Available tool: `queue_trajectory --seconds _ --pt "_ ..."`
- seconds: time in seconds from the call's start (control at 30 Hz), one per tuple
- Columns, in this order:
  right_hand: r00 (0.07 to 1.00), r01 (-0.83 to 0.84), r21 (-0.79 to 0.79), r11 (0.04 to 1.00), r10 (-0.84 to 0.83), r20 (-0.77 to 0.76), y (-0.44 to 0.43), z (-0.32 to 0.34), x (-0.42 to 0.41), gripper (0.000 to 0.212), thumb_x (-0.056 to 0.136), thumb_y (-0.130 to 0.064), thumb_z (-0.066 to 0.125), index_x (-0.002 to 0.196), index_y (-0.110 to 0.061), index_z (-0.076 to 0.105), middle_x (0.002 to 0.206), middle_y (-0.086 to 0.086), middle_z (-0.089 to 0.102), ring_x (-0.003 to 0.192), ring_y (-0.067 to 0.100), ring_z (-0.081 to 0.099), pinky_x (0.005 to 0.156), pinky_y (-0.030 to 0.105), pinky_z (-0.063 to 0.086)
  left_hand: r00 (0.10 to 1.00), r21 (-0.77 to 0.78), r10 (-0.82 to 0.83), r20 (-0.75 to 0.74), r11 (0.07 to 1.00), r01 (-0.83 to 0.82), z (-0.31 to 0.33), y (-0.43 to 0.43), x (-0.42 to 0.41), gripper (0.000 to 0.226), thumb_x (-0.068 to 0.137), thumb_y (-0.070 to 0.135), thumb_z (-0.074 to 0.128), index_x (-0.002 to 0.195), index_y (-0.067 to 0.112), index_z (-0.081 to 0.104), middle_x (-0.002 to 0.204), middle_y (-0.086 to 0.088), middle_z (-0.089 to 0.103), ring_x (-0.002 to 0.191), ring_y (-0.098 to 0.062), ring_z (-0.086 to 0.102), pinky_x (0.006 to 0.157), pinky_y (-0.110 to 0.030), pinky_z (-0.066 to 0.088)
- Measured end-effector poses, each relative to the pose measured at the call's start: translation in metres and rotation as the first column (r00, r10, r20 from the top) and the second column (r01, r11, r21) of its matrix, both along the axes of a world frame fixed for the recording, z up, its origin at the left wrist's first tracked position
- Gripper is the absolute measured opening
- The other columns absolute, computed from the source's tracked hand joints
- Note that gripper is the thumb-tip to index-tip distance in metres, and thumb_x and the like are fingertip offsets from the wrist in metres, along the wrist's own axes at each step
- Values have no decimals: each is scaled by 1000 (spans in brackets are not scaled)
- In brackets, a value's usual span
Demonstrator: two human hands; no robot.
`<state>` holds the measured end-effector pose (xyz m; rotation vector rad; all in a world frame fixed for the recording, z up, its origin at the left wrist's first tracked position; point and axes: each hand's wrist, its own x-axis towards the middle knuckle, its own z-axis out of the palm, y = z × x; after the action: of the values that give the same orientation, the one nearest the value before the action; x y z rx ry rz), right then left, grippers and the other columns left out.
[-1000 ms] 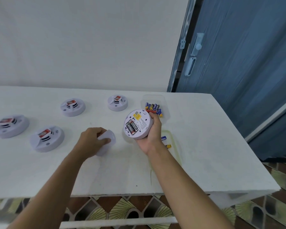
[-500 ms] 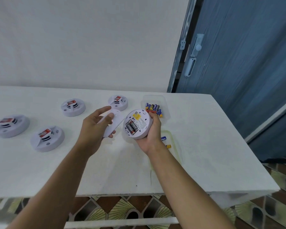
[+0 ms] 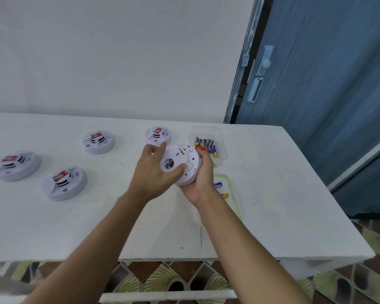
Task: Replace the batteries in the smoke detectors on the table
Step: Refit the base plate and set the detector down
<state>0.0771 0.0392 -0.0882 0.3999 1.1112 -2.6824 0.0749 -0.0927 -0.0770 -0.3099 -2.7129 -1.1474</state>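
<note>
My right hand (image 3: 203,178) grips a white round smoke detector (image 3: 190,166) from below, its back turned toward me, above the white table (image 3: 261,216). My left hand (image 3: 150,172) holds a white round cover plate (image 3: 173,160) against that back; batteries show through the plate's hole. Several other white smoke detectors stand on the table: far left (image 3: 17,164), front left (image 3: 64,183), back middle (image 3: 98,141) and just behind my left hand (image 3: 158,135).
A clear tray (image 3: 219,137) with several blue batteries (image 3: 205,144) lies right behind the held detector. Two loose batteries (image 3: 221,189) lie in a second clear tray (image 3: 234,194) beside my right wrist. A blue door stands at the right.
My left hand lifted the cover plate off the table and brought it right, onto the back of the detector. The right hand kept the detector nearly still.
</note>
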Motion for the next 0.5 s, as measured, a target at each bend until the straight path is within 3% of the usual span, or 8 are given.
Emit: queue_trajectory --seconds 0.07,0.17,0.27,0.37,0.5 --pt "1000 3 9 1000 -3 -1 -1 0 -1 41 97 -44 39 96 -17 70 89 6 73 82 21 67 64 28 50 1000 -39 10 6 999 -9 -3 3 1 94 72 68 42 149 15 34 123 -5 43 115 -19 44 91 -27 37" --pt "1000 19 12 1000 -19 6 0 0 -2 43 97 -45 39 97 -17 71 88 7 72 80 21 67 64 28 51 999 -111 25 -36 993 -29 -4 7 5 88 75 69 30 146 18 40 123 -6 43 112 -24 41 93 -31 31" --pt "1000 26 10 1000 -26 -1 2 -2 -2 42 97 -45 39 95 -18 71 87 6 72 80 21 67 64 29 52 1000 -101 -8 -20 995 6 -2 6 5 65 85 60 44 133 17 54 115 -6 47 106 -23 47 87 -29 36" --pt "1000 21 20 1000 -21 -10 5 -4 -1 43 97 -45 39 92 -17 71 88 8 72 81 23 67 65 30 52 999 -37 -38 -2 999 38 5 1 4 41 86 50 62 114 21 67 102 -2 57 90 -16 55 71 -21 37" --pt "1000 5 24 1000 -4 -23 4 -5 2 46 98 -46 38 97 -14 72 92 11 73 87 24 68 76 35 51 998 53 11 55 999 -14 12 -7 0 29 85 49 66 106 30 70 94 16 65 75 2 63 62 -4 38"
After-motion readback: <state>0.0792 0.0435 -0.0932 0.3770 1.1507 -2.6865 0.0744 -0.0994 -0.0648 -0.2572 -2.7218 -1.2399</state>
